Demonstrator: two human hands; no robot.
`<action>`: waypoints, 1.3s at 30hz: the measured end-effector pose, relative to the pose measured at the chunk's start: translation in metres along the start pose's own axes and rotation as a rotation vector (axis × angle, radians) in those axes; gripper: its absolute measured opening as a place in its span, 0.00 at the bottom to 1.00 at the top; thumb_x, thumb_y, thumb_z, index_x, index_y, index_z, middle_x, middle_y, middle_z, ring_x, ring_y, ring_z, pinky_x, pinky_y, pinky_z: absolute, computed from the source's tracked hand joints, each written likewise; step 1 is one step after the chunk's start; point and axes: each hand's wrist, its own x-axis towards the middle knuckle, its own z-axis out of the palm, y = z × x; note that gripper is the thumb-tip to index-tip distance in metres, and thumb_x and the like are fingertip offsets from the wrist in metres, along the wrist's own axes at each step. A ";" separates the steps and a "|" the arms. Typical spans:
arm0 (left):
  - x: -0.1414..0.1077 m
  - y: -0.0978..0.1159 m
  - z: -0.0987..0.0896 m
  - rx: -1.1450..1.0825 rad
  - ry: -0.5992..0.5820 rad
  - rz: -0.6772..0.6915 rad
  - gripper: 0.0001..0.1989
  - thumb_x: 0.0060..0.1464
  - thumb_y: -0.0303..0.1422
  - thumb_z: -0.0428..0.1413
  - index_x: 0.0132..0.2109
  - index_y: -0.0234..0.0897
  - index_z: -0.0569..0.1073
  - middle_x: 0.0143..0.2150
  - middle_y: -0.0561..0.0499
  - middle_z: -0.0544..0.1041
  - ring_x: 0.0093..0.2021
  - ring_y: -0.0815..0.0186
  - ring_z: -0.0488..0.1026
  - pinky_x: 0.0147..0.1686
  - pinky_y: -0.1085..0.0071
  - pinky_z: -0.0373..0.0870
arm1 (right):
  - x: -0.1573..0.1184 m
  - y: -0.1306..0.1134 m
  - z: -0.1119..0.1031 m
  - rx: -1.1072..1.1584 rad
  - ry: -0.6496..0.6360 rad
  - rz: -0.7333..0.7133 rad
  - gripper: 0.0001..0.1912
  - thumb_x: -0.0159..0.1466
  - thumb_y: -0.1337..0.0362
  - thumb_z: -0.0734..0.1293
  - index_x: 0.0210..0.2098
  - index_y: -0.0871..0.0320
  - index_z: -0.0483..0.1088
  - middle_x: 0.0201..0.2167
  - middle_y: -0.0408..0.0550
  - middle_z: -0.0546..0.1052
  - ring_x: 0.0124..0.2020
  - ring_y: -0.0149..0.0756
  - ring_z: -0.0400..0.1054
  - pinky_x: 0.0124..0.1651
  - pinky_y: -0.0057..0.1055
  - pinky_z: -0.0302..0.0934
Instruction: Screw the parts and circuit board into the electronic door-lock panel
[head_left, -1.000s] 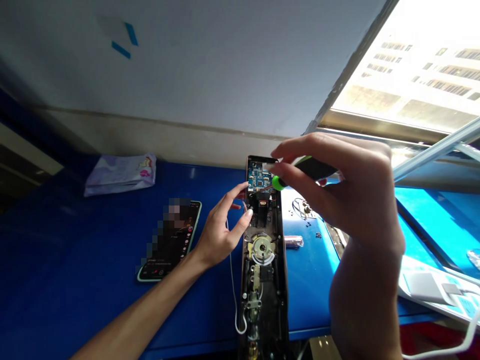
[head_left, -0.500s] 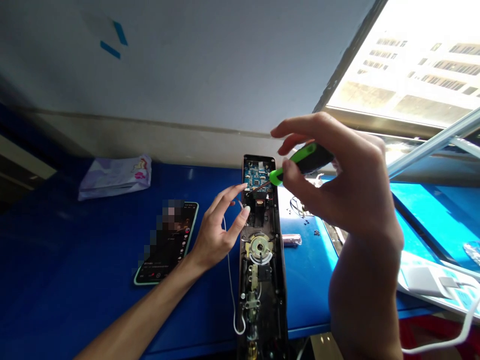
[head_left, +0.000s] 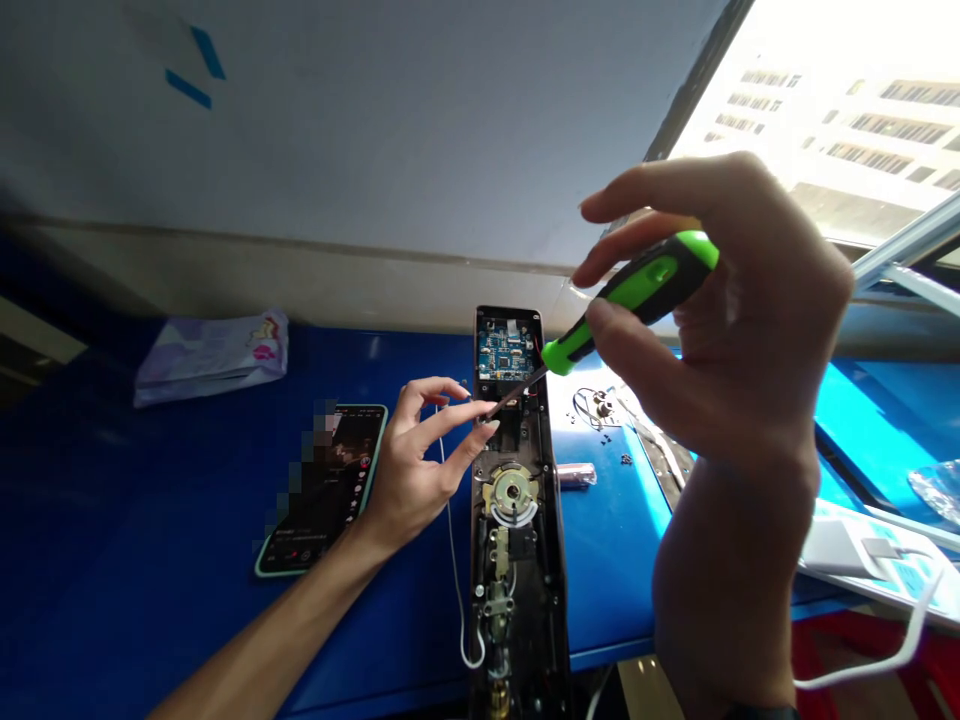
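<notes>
A long black housing (head_left: 554, 520) lies open on the blue table, with a blue circuit board (head_left: 504, 355) at its far end and a round metal part (head_left: 513, 491) near its middle. My right hand (head_left: 720, 320) holds a green and black screwdriver (head_left: 637, 295) by its handle. The shaft slants down left to the housing's left side, below the board. At the screwdriver's tip, my left hand (head_left: 420, 460) has its thumb and index finger close together. Anything pinched there is too small to make out.
A phone (head_left: 326, 490) and a purple-white packet (head_left: 214, 355) lie left of the housing. To its right are a wrapped cylinder (head_left: 577, 476), small screws (head_left: 626, 459), wired parts (head_left: 600, 405) and a white adapter (head_left: 840, 547). A white cable (head_left: 455, 540) runs beside the housing.
My right hand has moved up and right, showing more of the screwdriver handle, while the tip has shifted down and left. My left thumb and index finger have come closer together at the tip.
</notes>
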 end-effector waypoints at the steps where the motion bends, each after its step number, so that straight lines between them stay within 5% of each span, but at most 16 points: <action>1: 0.000 -0.001 0.001 -0.005 0.007 0.017 0.08 0.64 0.33 0.64 0.49 0.48 0.82 0.50 0.50 0.73 0.51 0.62 0.74 0.53 0.61 0.75 | 0.000 0.000 0.001 0.008 -0.005 -0.013 0.18 0.56 0.71 0.69 0.43 0.46 0.75 0.51 0.45 0.79 0.37 0.43 0.78 0.30 0.42 0.71; 11: 0.011 0.016 -0.008 0.107 0.031 0.159 0.05 0.64 0.30 0.63 0.45 0.44 0.82 0.40 0.51 0.79 0.40 0.65 0.77 0.41 0.66 0.77 | 0.002 0.008 -0.027 -0.052 0.055 -0.093 0.17 0.60 0.69 0.71 0.46 0.45 0.77 0.44 0.45 0.79 0.40 0.43 0.78 0.33 0.41 0.73; 18: 0.057 0.054 0.020 0.116 -0.435 0.299 0.12 0.70 0.29 0.52 0.48 0.38 0.81 0.42 0.46 0.84 0.43 0.61 0.81 0.45 0.63 0.79 | -0.009 0.021 -0.066 -0.186 -0.033 0.134 0.23 0.54 0.70 0.74 0.48 0.47 0.79 0.32 0.44 0.81 0.32 0.44 0.78 0.33 0.42 0.68; 21: 0.085 0.065 0.045 0.283 -0.685 0.309 0.14 0.67 0.24 0.51 0.45 0.34 0.82 0.39 0.43 0.83 0.43 0.59 0.80 0.44 0.64 0.76 | -0.014 0.025 -0.080 -0.255 -0.193 0.348 0.19 0.58 0.66 0.72 0.50 0.51 0.78 0.32 0.43 0.82 0.33 0.42 0.77 0.36 0.41 0.67; 25: 0.116 0.073 0.082 0.619 -0.972 0.242 0.13 0.62 0.22 0.53 0.39 0.35 0.82 0.37 0.42 0.83 0.40 0.57 0.81 0.41 0.65 0.73 | -0.019 0.034 -0.094 -0.304 -0.268 0.421 0.22 0.58 0.64 0.70 0.52 0.52 0.78 0.28 0.39 0.80 0.29 0.38 0.75 0.35 0.39 0.66; 31: 0.126 0.069 0.126 0.738 -1.088 0.242 0.13 0.57 0.18 0.54 0.37 0.35 0.82 0.39 0.39 0.83 0.43 0.49 0.83 0.40 0.63 0.74 | -0.025 0.041 -0.106 -0.250 -0.286 0.480 0.20 0.58 0.66 0.69 0.50 0.53 0.79 0.24 0.39 0.78 0.25 0.37 0.72 0.31 0.38 0.64; 39: 0.125 0.055 0.144 0.796 -1.181 0.223 0.15 0.57 0.17 0.54 0.40 0.35 0.83 0.42 0.39 0.84 0.46 0.52 0.83 0.44 0.64 0.77 | -0.027 0.042 -0.110 -0.246 -0.270 0.446 0.20 0.57 0.70 0.70 0.48 0.53 0.79 0.30 0.41 0.81 0.27 0.36 0.72 0.31 0.38 0.64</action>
